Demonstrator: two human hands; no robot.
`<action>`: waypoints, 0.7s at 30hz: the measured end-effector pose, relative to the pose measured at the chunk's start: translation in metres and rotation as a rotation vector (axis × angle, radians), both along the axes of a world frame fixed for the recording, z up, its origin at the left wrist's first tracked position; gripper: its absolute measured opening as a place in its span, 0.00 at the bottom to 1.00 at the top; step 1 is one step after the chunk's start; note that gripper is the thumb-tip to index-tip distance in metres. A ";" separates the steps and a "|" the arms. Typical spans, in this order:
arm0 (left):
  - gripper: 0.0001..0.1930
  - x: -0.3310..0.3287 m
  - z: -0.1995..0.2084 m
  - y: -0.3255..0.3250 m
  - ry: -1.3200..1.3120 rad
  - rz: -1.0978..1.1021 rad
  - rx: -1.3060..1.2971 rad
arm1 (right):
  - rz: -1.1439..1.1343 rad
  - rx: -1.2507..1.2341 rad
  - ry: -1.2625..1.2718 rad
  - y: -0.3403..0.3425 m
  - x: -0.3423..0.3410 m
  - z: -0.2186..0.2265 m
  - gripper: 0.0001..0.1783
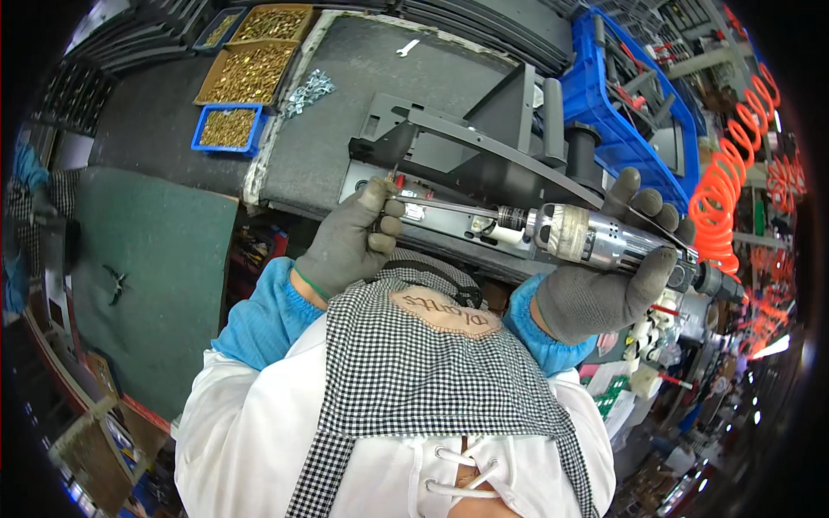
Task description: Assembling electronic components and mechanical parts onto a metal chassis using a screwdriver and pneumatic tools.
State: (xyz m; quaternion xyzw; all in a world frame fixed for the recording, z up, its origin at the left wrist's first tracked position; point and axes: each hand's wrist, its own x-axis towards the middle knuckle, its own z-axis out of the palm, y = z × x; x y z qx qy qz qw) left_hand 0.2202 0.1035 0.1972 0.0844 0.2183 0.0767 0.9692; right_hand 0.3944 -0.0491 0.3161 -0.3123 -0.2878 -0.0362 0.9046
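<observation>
My gloved right hand [596, 293] is wrapped round the silver body of a power screwdriver [596, 237], which lies almost level with its long bit [449, 205] pointing left. At the far end of that bit, the gloved fingers of my left hand [350, 237] are pinched together round its tip. A small thin piece shows beside these fingertips, too small to name. Just beyond the tool, a dark metal frame [484, 142] with a curved edge rests on the bench. Partly behind the screwdriver is a light metal plate [471, 226] with holes and small parts.
Brass-coloured screws fill cardboard trays [285, 56] and a small blue bin [200, 142] at the far left. Silver hardware [309, 91] and a wrench [408, 48] lie on the bench. A blue crate [596, 95] and a coiled orange hose [717, 203] are at the right.
</observation>
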 end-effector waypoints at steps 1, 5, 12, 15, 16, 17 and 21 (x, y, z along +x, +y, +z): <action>0.17 -0.003 0.002 0.003 -0.002 -0.018 0.003 | -0.018 0.003 -0.002 -0.001 0.001 0.000 0.20; 0.23 -0.017 0.038 0.034 0.070 -0.163 0.471 | -0.026 0.068 -0.050 -0.007 0.025 0.010 0.26; 0.32 0.042 0.030 0.180 0.086 -0.086 0.932 | -0.156 -0.091 -0.312 0.001 0.068 0.065 0.29; 0.30 0.121 0.007 0.201 0.174 -0.372 1.521 | -0.434 -0.268 -0.298 0.053 0.065 0.053 0.27; 0.30 0.146 -0.011 0.204 0.148 -0.508 1.598 | -0.341 -0.281 -0.239 0.066 0.063 0.046 0.28; 0.31 0.173 -0.035 0.202 0.110 -0.649 1.669 | -0.320 -0.347 -0.298 0.080 0.063 0.039 0.31; 0.33 0.246 -0.101 0.162 0.050 -0.788 2.158 | -0.189 -0.725 -0.250 0.109 0.061 0.023 0.38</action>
